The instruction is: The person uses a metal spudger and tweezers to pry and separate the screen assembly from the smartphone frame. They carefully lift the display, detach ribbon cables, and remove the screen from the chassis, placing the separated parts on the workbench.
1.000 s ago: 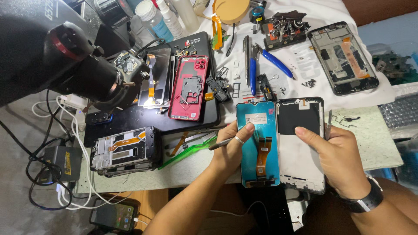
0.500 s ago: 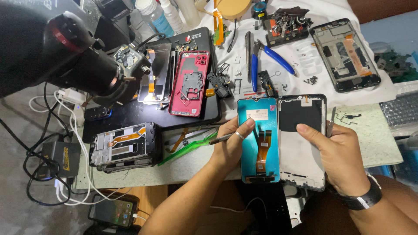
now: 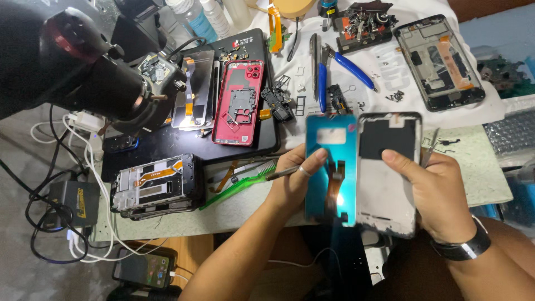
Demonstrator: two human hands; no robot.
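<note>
My left hand (image 3: 290, 181) grips the left edge of a teal-backed display panel (image 3: 330, 167) with an orange flex cable, thumb on its back. A thin metal tool (image 3: 280, 174) is tucked between the same fingers. My right hand (image 3: 440, 195) holds a phone frame (image 3: 387, 178), white with a black patch on top, thumb pressed on its face. The panel and the frame stand side by side, edges touching, over the table's near edge. Tweezers (image 3: 430, 147) stick up behind my right hand.
A black microscope head (image 3: 83, 72) looms at the left over a black mat (image 3: 167, 147) with a red phone back (image 3: 239, 103). Nearby lie a green toothbrush (image 3: 239, 185), a stripped frame (image 3: 156, 184), blue-handled pliers (image 3: 341, 64) and another open phone (image 3: 440, 64). Cables (image 3: 72, 167) hang at the left.
Both hands keep the same hold on the panel and the frame. The pair has barely shifted; only the view has moved slightly.
</note>
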